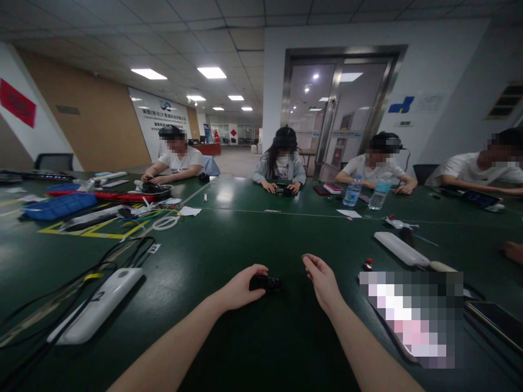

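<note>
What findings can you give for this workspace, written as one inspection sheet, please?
Surface: dark green table, with yellow tape marks at far left.
Job's things: small black object; small item, too small to identify.
Clutter: blue plastic basket, white oblong device, water bottles, dark phone.
Hands: left hand holds the small black object; right hand pinches the small item.
Cables: black cables by the white oblong device; coloured wires near the tape.
Surroundings: seated co-workers across the table, glass door, ceiling lights.
</note>
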The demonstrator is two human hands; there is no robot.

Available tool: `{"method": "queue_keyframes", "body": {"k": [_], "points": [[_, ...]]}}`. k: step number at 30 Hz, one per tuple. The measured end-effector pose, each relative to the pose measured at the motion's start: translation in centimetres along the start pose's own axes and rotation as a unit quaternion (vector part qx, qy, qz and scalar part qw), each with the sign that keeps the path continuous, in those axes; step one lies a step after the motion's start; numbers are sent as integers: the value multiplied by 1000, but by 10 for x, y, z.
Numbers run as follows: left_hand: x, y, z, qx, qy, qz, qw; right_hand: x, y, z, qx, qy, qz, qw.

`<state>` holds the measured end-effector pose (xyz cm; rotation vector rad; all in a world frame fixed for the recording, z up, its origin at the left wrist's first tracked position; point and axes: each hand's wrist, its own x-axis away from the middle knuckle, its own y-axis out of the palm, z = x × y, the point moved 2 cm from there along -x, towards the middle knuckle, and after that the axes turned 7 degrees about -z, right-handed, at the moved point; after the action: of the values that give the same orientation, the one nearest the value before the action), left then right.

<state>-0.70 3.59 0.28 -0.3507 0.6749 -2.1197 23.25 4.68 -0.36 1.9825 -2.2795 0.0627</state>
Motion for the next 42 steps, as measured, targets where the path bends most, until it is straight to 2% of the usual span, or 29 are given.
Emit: {"method": "queue_keyframes", "body": {"k": [7,11,16,20,24,29,33,42], "points": [[0,0,1,-6,6,-2,1000,5,9,-1,12,-24,-16,1000],[0,0,4,-21,16,0,1000,13,16,-7,74,-73,-55,993],[1,0,5,-39,35,0,999,28,29,-17,224,-141,-142,954],[1,1,3,-44,43,7,998,36,36,-23,275,-176,-188,926],[1,1,8,-38,51,6,998,38,39,-21,298,-167,-224,913],[3,-1,17,-41,43,4,998,39,41,-17,303,-130,-239,913],[3,0,17,-51,44,3,998,41,45,-18,320,-143,-260,900],[0,2,11,-70,104,-3,992,39,49,-17,353,-162,-270,881]]}}
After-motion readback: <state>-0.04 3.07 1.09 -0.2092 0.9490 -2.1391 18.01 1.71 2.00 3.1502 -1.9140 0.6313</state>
